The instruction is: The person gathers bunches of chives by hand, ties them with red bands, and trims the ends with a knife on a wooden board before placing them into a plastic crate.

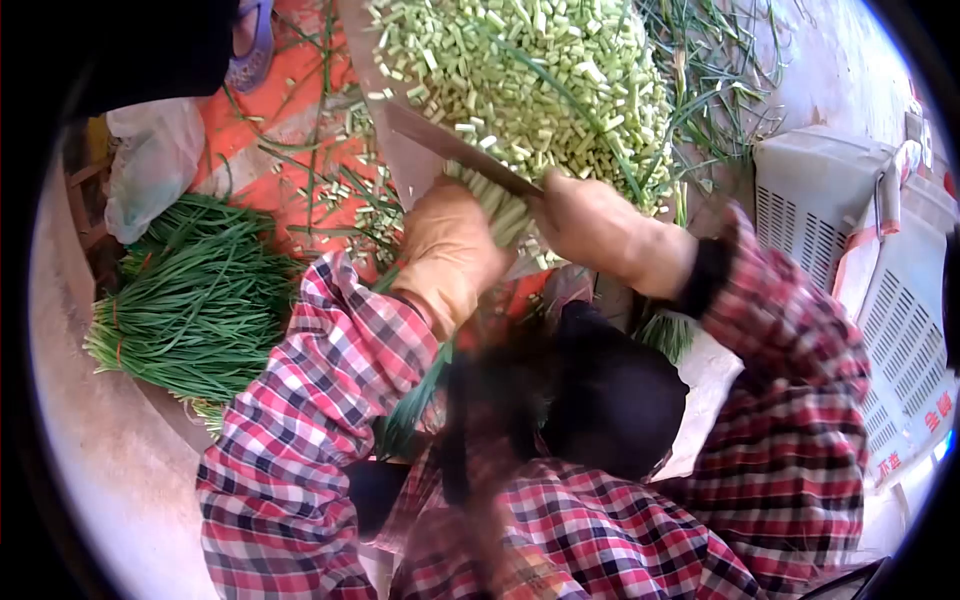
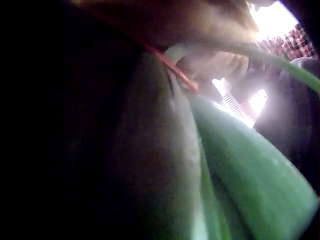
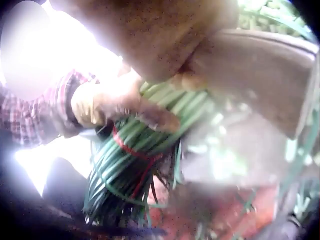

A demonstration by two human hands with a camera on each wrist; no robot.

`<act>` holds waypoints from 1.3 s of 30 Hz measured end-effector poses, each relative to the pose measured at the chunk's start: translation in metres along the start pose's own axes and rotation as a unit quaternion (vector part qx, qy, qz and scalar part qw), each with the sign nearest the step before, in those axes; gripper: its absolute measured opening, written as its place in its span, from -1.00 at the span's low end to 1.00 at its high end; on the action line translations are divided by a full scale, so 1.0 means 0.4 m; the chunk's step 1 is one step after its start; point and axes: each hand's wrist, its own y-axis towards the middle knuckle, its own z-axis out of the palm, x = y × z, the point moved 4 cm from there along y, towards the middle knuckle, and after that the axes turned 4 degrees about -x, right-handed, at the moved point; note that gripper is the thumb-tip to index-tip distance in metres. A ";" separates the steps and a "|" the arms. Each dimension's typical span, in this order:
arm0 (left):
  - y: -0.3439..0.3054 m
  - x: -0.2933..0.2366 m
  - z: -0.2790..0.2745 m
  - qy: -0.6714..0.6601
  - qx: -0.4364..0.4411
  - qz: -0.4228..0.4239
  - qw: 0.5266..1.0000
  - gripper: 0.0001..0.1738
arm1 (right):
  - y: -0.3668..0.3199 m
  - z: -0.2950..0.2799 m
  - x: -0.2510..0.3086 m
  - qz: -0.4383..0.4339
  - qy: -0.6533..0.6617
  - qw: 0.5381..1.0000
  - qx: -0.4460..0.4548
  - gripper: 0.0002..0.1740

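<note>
My left hand (image 1: 450, 240) grips a bunch of chives (image 3: 130, 160) near the pale stem ends, which poke out past its fingers. A red band (image 3: 131, 150) circles the bunch below that hand. My right hand (image 1: 595, 230) holds a cleaver (image 1: 455, 145) by its handle end, the broad blade lying across beside the stems. Beyond the blade, a large heap of short cut stem pieces (image 1: 560, 90) covers much of the cutting board (image 1: 395, 155). Dark, close leaves (image 2: 250, 165) and a red band (image 2: 175, 70) fill the left wrist view.
To the left lie more tied green bunches (image 1: 200, 310) beside a clear plastic bag (image 1: 155, 160). Red sheeting (image 1: 270, 150) strewn with scraps covers the ground. White slotted crates (image 1: 800, 200) stand at the right. Loose leaves (image 1: 720, 90) trail behind the heap. A sandalled foot (image 1: 250, 55) shows at the top.
</note>
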 end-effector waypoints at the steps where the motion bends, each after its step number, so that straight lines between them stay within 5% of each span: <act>1: -0.003 0.002 -0.014 0.004 -0.011 0.006 1.000 -0.21 | 0.038 0.014 0.018 0.000 -0.040 0.999 -0.026 -0.77; 5: 0.021 0.042 0.043 -0.023 0.039 -0.028 0.999 -0.20 | 0.029 0.056 -0.002 0.038 -0.067 0.994 -0.072 -0.81; 6: 0.065 0.089 0.110 -0.041 0.013 0.060 0.997 -0.11 | 0.034 0.062 -0.013 0.003 -0.055 0.995 -0.088 -0.82; 7: 0.030 0.053 0.040 -0.042 0.040 -0.008 0.998 -0.03 | 0.042 0.076 -0.022 -0.004 -0.079 0.993 -0.084 -0.84; 10: 0.013 0.033 0.004 -0.002 0.011 -0.005 1.000 0.01 | 0.019 -0.013 0.026 0.024 -0.060 0.997 -0.051 -0.81; 13: 0.005 0.022 0.001 -0.089 0.083 0.027 0.992 0.00 | -0.030 -0.026 -0.043 0.013 -0.174 0.980 -0.095 -0.86; 15: -0.013 -0.006 -0.035 -0.148 0.114 0.074 0.980 -0.01 | -0.014 -0.021 -0.095 -0.029 -0.108 0.981 -0.158 -0.78; 18: -0.100 0.011 -0.078 -0.193 0.010 0.104 0.976 0.02 | -0.020 -0.050 -0.079 0.050 -0.119 0.958 -0.256 -0.83; 19: -0.144 0.033 -0.077 -0.318 -0.005 0.132 0.939 -0.07 | -0.009 -0.043 -0.083 0.044 -0.113 0.958 -0.262 -0.83; 22: -0.324 0.036 -0.159 -0.317 -0.058 0.149 0.935 0.02 | 0.011 -0.023 -0.066 0.066 -0.143 0.958 -0.239 -0.85; 25: -0.484 0.040 -0.253 -0.319 -0.150 0.201 0.914 0.03 | 0.011 0.027 -0.060 0.003 -0.223 0.937 -0.270 -0.50; 27: -0.572 0.040 -0.311 -0.423 -0.154 0.217 0.866 0.05 | 0.042 0.025 -0.031 0.042 -0.229 0.953 -0.195 -0.33; 29: -0.646 0.053 -0.370 -0.379 -0.169 0.254 0.874 0.06 | -0.080 -0.122 0.209 -0.084 -0.004 0.995 -0.049 -0.52; 30: -0.698 0.024 -0.398 -0.450 -0.124 0.251 0.848 0.07 | -0.118 -0.102 0.251 0.023 0.241 0.970 -0.001 -0.36; 31: -0.743 -0.005 -0.415 -0.517 -0.073 0.248 0.816 0.08 | -0.204 -0.120 0.349 0.027 0.355 0.920 0.167 -0.26; 32: -0.783 -0.032 -0.433 -0.398 -0.097 0.351 0.842 0.01 | -0.302 -0.142 0.448 0.034 0.453 0.827 0.330 -0.17; 33: -0.807 -0.030 -0.435 -0.399 -0.102 0.364 0.835 0.01 | -0.327 -0.084 0.478 0.000 0.510 0.760 0.402 -0.03; 34: -0.855 -0.032 -0.445 -0.212 -0.251 0.461 0.825 -0.16 | -0.373 -0.045 0.529 0.003 0.568 0.714 0.408 0.03; 35: -0.904 -0.038 -0.435 -0.013 -0.382 0.522 0.763 -0.28 | -0.421 -0.036 0.598 -0.038 0.640 0.708 0.295 -0.10; 36: -0.932 -0.053 -0.424 0.026 -0.398 0.534 0.745 -0.25 | -0.434 0.002 0.623 -0.032 0.640 0.711 0.289 -0.10; 38: -0.977 -0.077 -0.364 0.116 -0.473 0.502 0.715 -0.26 | -0.490 0.025 0.672 -0.163 0.830 0.286 0.449 -0.25; 39: -1.001 -0.083 -0.337 0.121 -0.474 0.502 0.714 -0.26 | -0.444 0.101 0.603 -0.052 0.887 0.333 0.317 -0.35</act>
